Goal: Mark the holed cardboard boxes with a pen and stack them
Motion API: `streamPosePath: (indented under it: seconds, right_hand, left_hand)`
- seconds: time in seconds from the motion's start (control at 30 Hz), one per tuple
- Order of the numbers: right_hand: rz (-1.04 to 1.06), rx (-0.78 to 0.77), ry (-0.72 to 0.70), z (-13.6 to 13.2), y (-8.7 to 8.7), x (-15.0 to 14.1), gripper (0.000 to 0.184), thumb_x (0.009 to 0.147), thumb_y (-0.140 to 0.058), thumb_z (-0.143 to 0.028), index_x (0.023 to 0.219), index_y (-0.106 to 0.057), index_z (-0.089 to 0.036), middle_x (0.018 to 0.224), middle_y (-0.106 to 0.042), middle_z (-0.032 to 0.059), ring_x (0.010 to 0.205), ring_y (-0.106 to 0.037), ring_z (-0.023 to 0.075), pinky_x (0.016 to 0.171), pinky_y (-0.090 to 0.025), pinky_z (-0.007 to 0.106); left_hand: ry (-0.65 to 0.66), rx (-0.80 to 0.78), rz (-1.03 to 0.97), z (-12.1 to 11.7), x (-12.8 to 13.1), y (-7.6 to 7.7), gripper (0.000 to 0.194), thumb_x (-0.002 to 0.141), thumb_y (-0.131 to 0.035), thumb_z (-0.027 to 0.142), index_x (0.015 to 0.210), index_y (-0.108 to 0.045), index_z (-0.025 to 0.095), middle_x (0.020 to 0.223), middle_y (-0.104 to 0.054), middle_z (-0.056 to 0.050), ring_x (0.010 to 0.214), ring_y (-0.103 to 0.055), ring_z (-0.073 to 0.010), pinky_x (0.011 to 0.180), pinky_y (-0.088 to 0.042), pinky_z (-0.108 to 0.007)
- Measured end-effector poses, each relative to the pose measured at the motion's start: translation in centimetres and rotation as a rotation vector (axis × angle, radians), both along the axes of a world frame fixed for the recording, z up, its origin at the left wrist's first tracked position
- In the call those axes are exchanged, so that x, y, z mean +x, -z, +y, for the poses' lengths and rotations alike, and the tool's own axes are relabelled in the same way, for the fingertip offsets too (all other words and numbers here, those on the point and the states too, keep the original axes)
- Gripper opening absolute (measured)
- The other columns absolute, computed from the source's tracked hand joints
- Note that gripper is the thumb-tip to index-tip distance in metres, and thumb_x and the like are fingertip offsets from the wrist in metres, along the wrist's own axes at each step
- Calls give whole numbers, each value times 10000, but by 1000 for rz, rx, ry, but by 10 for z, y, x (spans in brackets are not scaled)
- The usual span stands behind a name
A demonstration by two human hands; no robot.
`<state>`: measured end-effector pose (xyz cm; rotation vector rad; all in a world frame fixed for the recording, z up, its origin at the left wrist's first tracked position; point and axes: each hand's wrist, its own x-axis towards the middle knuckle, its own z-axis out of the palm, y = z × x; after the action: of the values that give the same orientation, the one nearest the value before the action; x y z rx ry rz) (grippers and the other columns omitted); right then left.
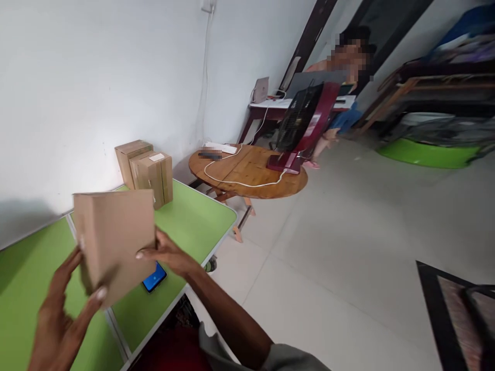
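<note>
A brown cardboard box (121, 237) is held up above the green folding table (193, 221), between both hands. My left hand (64, 309) grips its left side, the thumb on the near face and the fingers on the side face. At the right edge, my right hand (170, 252) has its thumb across the near face; its other fingers are mostly hidden behind the box. Partly covered by the box, a phone (154, 278) with a lit blue screen lies on the tabletop.
Several cardboard boxes (152, 172) stand against the wall at the table's far end. Beyond is a round wooden table (247, 172) with a dark red fan (309, 123) and a white cable. A person (348, 62) sits at a desk behind it.
</note>
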<state>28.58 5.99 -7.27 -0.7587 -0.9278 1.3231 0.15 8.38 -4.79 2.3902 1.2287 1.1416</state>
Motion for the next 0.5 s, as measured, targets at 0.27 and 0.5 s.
streamPosePath:
  seconds: [0.27, 0.5]
  right_hand:
    - [-369, -47, 499, 7, 44, 144, 743, 599, -945, -361, 1285, -703, -209, 1409, -777, 130, 1278, -700, 317, 1086, -584, 442]
    - [-427, -62, 558, 56, 70, 172, 692, 607, -820, -404, 1266, -733, -212, 1311, -810, 116, 1208, -707, 299, 1131, -552, 460]
  left_hand:
    - [397, -364, -260, 90, 189, 69, 629, 914, -847, 500, 1484, -706, 273, 1680, -594, -161, 1484, -657, -369, 1151, -637, -561]
    - [306, -476, -248, 132, 251, 126, 496, 1057, -771, 411, 1489, -658, 194, 1493, -676, -151, 1259, -725, -304, 1013, -671, -516]
